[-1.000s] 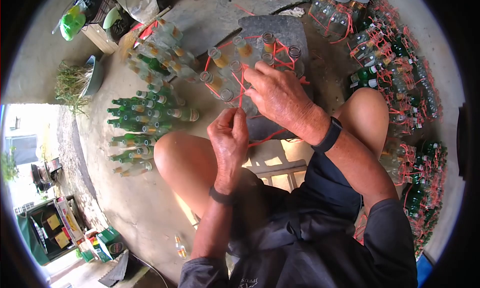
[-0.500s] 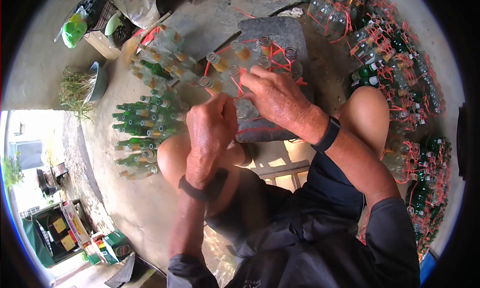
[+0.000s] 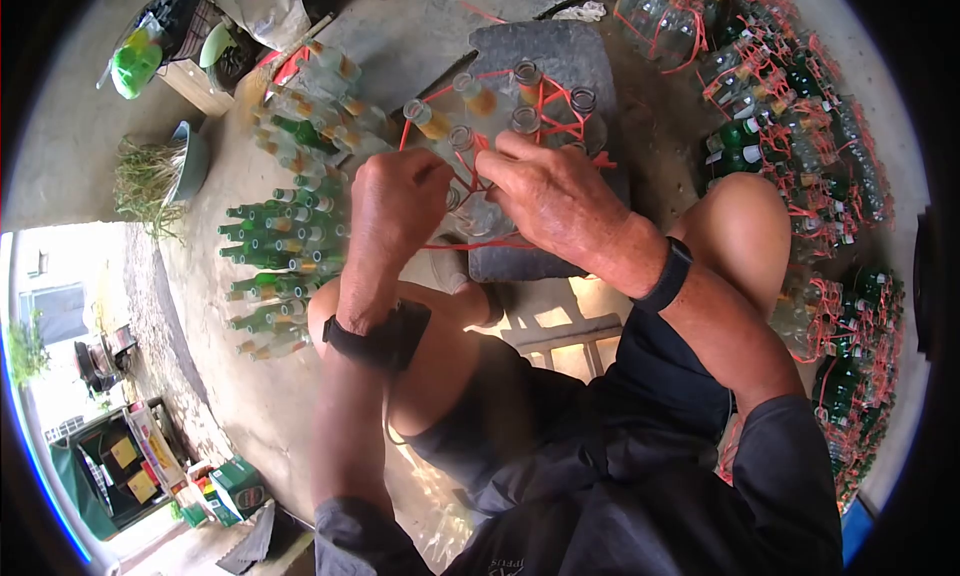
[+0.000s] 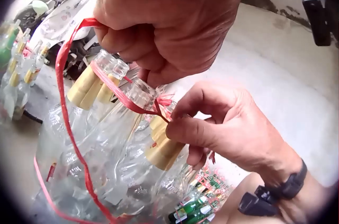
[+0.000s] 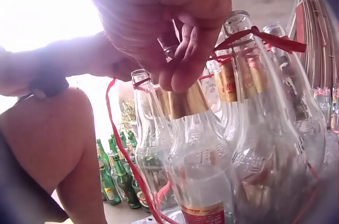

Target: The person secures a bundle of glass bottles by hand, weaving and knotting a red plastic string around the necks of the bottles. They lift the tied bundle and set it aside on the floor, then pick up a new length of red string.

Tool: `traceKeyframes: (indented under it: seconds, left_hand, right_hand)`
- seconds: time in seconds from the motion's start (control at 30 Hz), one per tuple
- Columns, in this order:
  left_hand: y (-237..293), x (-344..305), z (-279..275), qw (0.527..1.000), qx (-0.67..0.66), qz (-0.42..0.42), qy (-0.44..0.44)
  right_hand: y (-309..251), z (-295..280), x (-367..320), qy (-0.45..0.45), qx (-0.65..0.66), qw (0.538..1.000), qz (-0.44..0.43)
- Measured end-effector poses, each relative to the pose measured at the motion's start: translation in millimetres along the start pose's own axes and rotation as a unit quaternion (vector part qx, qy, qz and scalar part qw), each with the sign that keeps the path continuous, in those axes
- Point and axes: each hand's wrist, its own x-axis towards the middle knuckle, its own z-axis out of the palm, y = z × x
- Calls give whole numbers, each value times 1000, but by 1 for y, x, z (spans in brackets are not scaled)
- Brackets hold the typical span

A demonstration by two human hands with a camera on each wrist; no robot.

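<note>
A cluster of clear glass bottles (image 3: pixel 430 124) with gold neck labels stands upright in front of me, bound around the necks with red plastic ribbon (image 4: pixel 65 105). My left hand (image 3: pixel 395 201) is at the near left of the cluster, fingers curled around the ribbon; a loose loop of it hangs down from this hand in the left wrist view. Over the near bottle necks, my right hand (image 3: pixel 560 201) pinches the ribbon between thumb and forefinger, beside a bottle mouth (image 4: pixel 142 92). In the right wrist view, its fingertips hang close over a gold-labelled bottle (image 5: pixel 201 144).
The bottles stand on a dark slab (image 3: pixel 540 264). Green bottles (image 3: pixel 285 231) and more clear bottles (image 3: pixel 335 66) stand on the floor at the left. Ribbon-tied bundles of bottles (image 3: pixel 800 176) line the right. A basin of dry stalks (image 3: pixel 187 166) sits at far left.
My left hand has moved up and to the left, drawing the ribbon away from the right hand. The right hand stays over the near bottle necks, almost in place.
</note>
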Motion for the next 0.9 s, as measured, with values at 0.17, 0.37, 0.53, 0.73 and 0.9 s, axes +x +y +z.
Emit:
traceKeyframes:
  seconds: [0.17, 0.37, 0.53, 0.73, 0.9]
  left_hand:
    - [-7, 5, -6, 998, -39, -36, -39]
    - [-7, 6, -15, 992, -66, -67, -83]
    - [-18, 2, -10, 991, -73, -77, -77]
    - [-32, -5, -2, 998, -7, -43, -51]
    - [-13, -13, -5, 991, -44, -116, -52]
  right_hand:
    - [-1, -4, 0, -19, 2, 1000, 5]
    - [-3, -6, -1, -22, 7, 1000, 7]
    - [0, -4, -3, -16, 13, 1000, -1]
    - [-1, -5, -3, -21, -1, 1000, -3]
    - [4, -7, -3, -26, -8, 999, -20]
